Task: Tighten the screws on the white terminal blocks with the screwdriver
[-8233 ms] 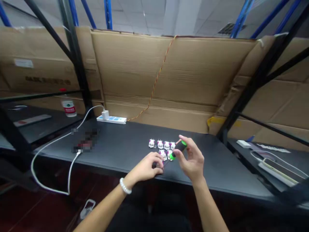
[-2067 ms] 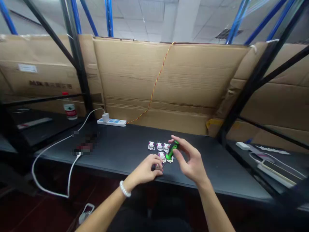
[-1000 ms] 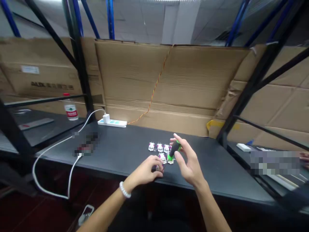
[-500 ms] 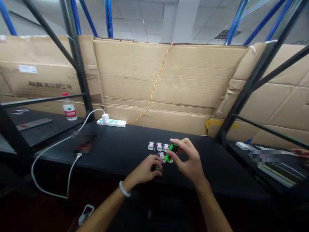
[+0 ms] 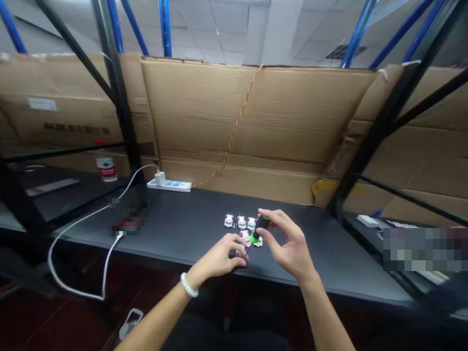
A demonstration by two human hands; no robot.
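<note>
The left hand (image 5: 224,254), knuckles arched, gripped a small white-and-purple part (image 5: 240,250) near the black table (image 5: 321,263)'s front edge; the right hand (image 5: 287,240) pinched a tilted green-and-black screwdriver (image 5: 260,226), shaft slanting down toward that part.

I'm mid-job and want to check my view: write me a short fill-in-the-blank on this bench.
1. The right hand holds a black-and-____ screwdriver.
2. A ____ beaded-looking band circles the wrist of the left hand.
3. The clear plastic bottle has a cap coloured ____.
4. The white rectangular power strip lies to the ____ of the small white-and-purple modules.

Missing words: green; white; red; left.
</note>
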